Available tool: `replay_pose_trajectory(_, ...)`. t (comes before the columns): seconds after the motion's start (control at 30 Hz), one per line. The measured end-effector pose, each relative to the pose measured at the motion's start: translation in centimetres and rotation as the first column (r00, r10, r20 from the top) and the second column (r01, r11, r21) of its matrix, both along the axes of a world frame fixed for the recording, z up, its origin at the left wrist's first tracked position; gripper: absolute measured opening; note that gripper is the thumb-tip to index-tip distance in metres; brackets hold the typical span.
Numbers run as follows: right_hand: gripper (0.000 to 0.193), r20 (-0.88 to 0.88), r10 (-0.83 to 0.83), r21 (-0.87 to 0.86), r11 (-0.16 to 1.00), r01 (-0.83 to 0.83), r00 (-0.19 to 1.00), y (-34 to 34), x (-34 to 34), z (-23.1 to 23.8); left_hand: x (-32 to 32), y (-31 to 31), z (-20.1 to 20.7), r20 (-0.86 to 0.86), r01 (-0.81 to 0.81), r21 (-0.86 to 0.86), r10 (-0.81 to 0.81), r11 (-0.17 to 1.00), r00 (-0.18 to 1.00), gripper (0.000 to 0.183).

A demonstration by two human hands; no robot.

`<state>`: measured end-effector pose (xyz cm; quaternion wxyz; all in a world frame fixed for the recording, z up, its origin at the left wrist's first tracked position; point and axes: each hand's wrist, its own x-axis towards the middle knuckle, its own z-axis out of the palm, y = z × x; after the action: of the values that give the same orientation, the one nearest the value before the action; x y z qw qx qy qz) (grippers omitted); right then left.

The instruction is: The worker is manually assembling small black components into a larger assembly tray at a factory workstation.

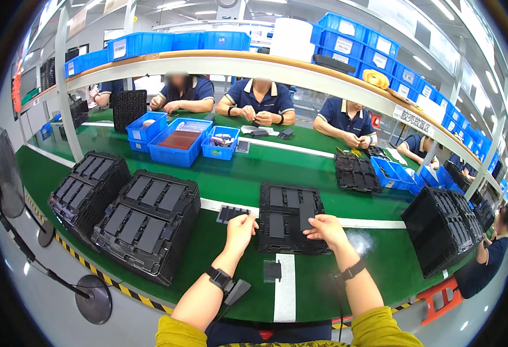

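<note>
— On the green conveyor belt [231,179], what is each hand doing, seen from the head camera?

— Left hand [239,230]: fingers pinched narrow on the near edge of a small dark ribbed part [231,214], which lies flat on the belt just left of the black tray stack [288,218]. Right hand [325,226]: fingers curled around a flat dark plate [306,215], held over the right half of that stack's top tray.

— Where do the trays sit?

— Straight ahead of the person, across the belt's white stripe [375,222]. Two taller stacks of black trays [147,222] stand to the left, another tilted stack [442,231] to the right.

— Anything else near?

— A small black piece [272,270] lies on the belt below the stack, beside a white mark. Blue bins [176,144] sit further back, and co-workers in navy shirts [257,99] sit along the far side. Both wrists wear black bands.
</note>
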<state>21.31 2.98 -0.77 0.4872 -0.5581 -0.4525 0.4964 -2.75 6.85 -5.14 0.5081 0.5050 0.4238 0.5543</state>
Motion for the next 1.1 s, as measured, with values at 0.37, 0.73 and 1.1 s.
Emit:
replay_pose_trajectory(0.37, 0.025, 0.729, -0.152, 0.155, 0.986, 0.056, 0.667, 0.1, -2.6, -2.0, 0.3, -0.5, 0.4, -0.358, -0.055, 0.257, 0.148, 0.965, 0.922, 0.028)
replay_pose_trajectory(0.73, 0.044, 0.707, 0.302, 0.087, 0.86, -0.502, 0.639, -6.3, -3.7, -0.7, 0.3, -0.2, -0.2, -0.298, -0.095, 0.241, 0.166, 0.966, 0.94, 0.027)
replay_pose_trajectory(1.1, 0.054, 0.932, 0.19, 0.032, 0.806, -0.592, 0.309, -7.4, -5.0, -1.1, 0.5, -1.0, 0.7, -0.235, 0.009, 0.192, 0.037, 0.981, 0.971, 0.034)
